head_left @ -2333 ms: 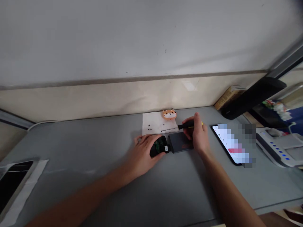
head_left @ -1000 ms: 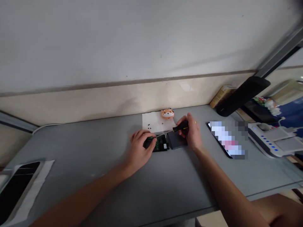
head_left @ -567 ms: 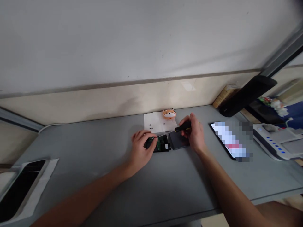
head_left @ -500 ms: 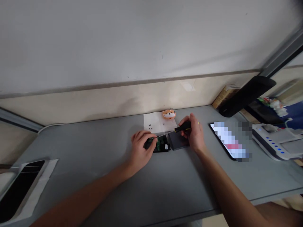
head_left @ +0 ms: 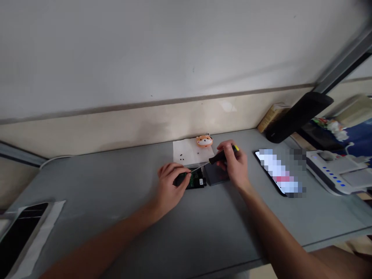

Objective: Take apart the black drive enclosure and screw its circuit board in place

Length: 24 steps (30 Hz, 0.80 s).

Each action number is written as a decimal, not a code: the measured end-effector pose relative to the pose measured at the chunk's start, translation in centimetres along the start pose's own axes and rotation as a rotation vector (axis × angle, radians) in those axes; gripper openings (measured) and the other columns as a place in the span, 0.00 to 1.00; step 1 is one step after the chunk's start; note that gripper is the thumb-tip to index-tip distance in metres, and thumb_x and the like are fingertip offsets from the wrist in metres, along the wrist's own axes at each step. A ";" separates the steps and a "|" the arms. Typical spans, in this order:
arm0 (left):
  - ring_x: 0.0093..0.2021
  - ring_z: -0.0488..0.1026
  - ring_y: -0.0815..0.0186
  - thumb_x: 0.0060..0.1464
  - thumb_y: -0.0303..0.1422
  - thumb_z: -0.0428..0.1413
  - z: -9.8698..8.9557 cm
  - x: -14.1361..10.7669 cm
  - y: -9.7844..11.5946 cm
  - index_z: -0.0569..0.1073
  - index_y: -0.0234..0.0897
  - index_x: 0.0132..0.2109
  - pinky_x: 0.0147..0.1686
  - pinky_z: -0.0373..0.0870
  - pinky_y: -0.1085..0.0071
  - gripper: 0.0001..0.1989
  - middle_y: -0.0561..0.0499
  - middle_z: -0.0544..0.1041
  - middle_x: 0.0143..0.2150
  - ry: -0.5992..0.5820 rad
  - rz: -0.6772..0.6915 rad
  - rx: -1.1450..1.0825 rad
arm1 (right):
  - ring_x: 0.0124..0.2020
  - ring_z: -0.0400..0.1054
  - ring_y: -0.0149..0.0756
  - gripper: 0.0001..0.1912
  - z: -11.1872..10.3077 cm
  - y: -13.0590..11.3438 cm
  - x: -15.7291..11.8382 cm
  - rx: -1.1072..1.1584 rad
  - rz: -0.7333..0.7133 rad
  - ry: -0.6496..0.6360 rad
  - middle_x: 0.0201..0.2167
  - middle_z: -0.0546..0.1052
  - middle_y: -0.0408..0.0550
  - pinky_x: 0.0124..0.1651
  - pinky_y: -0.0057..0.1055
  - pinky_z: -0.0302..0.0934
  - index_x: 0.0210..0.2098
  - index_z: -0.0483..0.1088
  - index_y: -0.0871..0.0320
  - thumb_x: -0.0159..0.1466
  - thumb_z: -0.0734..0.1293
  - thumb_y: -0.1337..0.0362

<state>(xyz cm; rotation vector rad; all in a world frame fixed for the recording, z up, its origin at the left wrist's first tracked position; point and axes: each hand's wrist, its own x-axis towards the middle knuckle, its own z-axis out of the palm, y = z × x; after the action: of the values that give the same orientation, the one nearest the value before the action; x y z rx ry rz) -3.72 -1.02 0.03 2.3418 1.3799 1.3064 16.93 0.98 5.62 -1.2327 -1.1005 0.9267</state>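
A black device with a green circuit board (head_left: 196, 180) lies on the grey table. My left hand (head_left: 172, 186) grips its left end, with thumb and fingertips near the board. My right hand (head_left: 236, 164) is closed round a black and yellow screwdriver (head_left: 218, 156), whose shaft slants down left to my left fingertips; what its tip touches is too small to tell. Beneath the screwdriver handle lies a dark flat cover (head_left: 216, 174), right beside the device. Several tiny dark screws rest on a white paper (head_left: 188, 151) behind, along with an orange animal-faced case (head_left: 204, 141).
To the right lie a lit phone (head_left: 276, 172) and a white power strip (head_left: 334, 170). A black cylinder (head_left: 299, 116) leans by a box (head_left: 271, 116) at the back right. Another dark-screened device (head_left: 24, 228) lies at the left.
The whole view has shifted slightly. The screwdriver handle has tilted a little, showing more of its yellow end. Both hands keep their hold.
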 end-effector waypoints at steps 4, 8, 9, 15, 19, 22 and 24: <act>0.42 0.77 0.62 0.67 0.34 0.56 -0.1 -0.3 0.2 0.80 0.45 0.40 0.49 0.66 0.61 0.08 0.52 0.81 0.37 -0.050 0.010 0.022 | 0.18 0.63 0.28 0.28 0.0 0.2 -0.4 -0.071 -0.157 0.073 0.21 0.70 0.40 0.19 0.26 0.58 0.28 0.69 0.55 0.62 0.65 0.35; 0.57 0.75 0.55 0.64 0.37 0.58 -0.2 -0.3 0.5 0.75 0.44 0.58 0.57 0.65 0.56 0.16 0.46 0.81 0.54 -0.198 -0.024 0.026 | 0.21 0.63 0.30 0.23 -0.3 0.5 -0.9 -0.272 -0.358 0.114 0.20 0.70 0.41 0.25 0.28 0.58 0.28 0.70 0.54 0.67 0.64 0.43; 0.61 0.73 0.53 0.62 0.37 0.58 -0.3 -0.2 0.5 0.71 0.43 0.62 0.60 0.64 0.54 0.22 0.44 0.78 0.59 -0.245 -0.021 0.022 | 0.21 0.62 0.30 0.22 -0.4 0.5 -0.9 -0.313 -0.381 0.104 0.19 0.70 0.41 0.25 0.28 0.58 0.28 0.70 0.54 0.68 0.65 0.44; 0.64 0.72 0.51 0.59 0.33 0.61 -0.3 0.0 0.8 0.65 0.42 0.65 0.64 0.63 0.51 0.29 0.42 0.78 0.60 -0.418 0.010 0.030 | 0.19 0.60 0.30 0.21 -0.3 0.7 -1.1 -0.392 -0.432 0.063 0.18 0.68 0.40 0.24 0.28 0.55 0.27 0.70 0.54 0.68 0.64 0.46; 0.60 0.75 0.51 0.59 0.32 0.62 0.0 -0.2 0.7 0.67 0.45 0.64 0.62 0.64 0.51 0.28 0.45 0.79 0.59 -0.387 0.001 0.048 | 0.19 0.60 0.29 0.20 -0.2 0.6 -1.2 -0.387 -0.460 0.090 0.17 0.68 0.40 0.24 0.27 0.56 0.28 0.69 0.54 0.69 0.63 0.47; 0.58 0.76 0.52 0.58 0.33 0.64 0.0 -0.3 0.6 0.67 0.45 0.63 0.60 0.66 0.52 0.27 0.46 0.80 0.57 -0.366 -0.025 0.039 | 0.18 0.60 0.29 0.22 -0.2 0.4 -1.3 -0.384 -0.474 0.127 0.17 0.68 0.40 0.24 0.28 0.56 0.27 0.69 0.54 0.70 0.62 0.46; 0.57 0.77 0.52 0.58 0.33 0.64 0.1 -0.3 0.5 0.68 0.46 0.63 0.58 0.66 0.53 0.27 0.46 0.80 0.56 -0.368 -0.043 0.029 | 0.18 0.60 0.30 0.23 -0.2 0.4 -1.3 -0.389 -0.469 0.142 0.17 0.68 0.41 0.24 0.28 0.56 0.27 0.69 0.53 0.70 0.62 0.44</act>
<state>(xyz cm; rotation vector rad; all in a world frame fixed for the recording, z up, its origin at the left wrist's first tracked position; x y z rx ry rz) -3.37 -1.51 0.11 2.3986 1.3270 0.7938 16.81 -0.29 5.08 -1.2470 -1.4164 0.2718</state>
